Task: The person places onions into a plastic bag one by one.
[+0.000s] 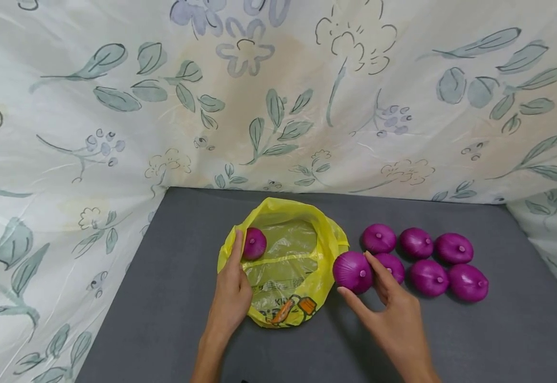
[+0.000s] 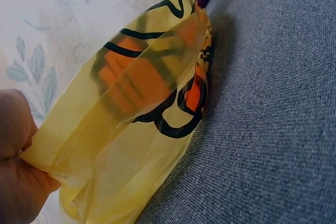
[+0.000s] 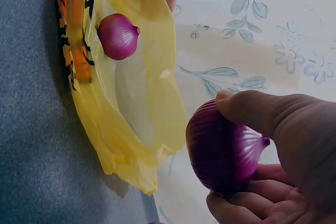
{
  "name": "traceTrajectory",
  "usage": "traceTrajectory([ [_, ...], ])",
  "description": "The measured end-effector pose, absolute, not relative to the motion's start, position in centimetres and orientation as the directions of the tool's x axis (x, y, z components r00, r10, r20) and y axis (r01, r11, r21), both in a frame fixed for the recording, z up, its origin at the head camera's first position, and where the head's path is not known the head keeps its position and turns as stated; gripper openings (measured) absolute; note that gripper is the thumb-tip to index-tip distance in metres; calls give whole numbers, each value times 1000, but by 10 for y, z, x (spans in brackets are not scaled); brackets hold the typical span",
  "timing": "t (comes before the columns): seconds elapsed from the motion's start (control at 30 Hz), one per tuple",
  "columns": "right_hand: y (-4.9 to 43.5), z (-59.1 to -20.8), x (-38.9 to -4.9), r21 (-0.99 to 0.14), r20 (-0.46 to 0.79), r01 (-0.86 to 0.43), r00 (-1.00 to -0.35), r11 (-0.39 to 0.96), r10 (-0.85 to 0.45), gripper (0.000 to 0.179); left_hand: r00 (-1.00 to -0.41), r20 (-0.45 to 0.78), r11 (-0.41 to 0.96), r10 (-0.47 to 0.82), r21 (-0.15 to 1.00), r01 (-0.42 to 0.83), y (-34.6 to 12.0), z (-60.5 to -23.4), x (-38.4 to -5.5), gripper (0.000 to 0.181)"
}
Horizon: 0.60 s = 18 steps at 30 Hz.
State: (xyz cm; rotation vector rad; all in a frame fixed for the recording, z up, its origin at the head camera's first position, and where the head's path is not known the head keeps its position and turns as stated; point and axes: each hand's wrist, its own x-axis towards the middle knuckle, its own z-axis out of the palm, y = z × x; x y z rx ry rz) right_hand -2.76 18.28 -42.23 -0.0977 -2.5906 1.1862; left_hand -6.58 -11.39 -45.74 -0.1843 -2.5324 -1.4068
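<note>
A yellow plastic bag [image 1: 328, 242] stands with its mouth spread wide, printed in orange and black on its near side. My left hand [image 1: 232, 292] pinches the bag's left rim between thumb and fingers; the left wrist view shows the yellow film [image 2: 79, 129] gathered in that grip. Inside the bag, near that hand, lies one purple onion [image 1: 255, 243]. Just right of the bag's rim, my right hand [image 1: 395, 314] holds another purple onion [image 1: 352, 272]. In the right wrist view the thumb and fingers wrap this held onion [image 3: 223, 148].
Several more purple onions [image 1: 429, 277] sit in two rows on the dark grey table surface [image 1: 163, 308], right of the bag. A floral-patterned white sheet [image 1: 278, 96] hangs behind the table and along both its sides.
</note>
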Motion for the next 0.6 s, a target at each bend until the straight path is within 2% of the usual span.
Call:
traceTrajectory([
  [0.6, 175, -425, -36, -756, 291, -166, -952, 633, 98, 86, -961, 275, 533, -7, 815, 229, -115, -461, -67, 83],
])
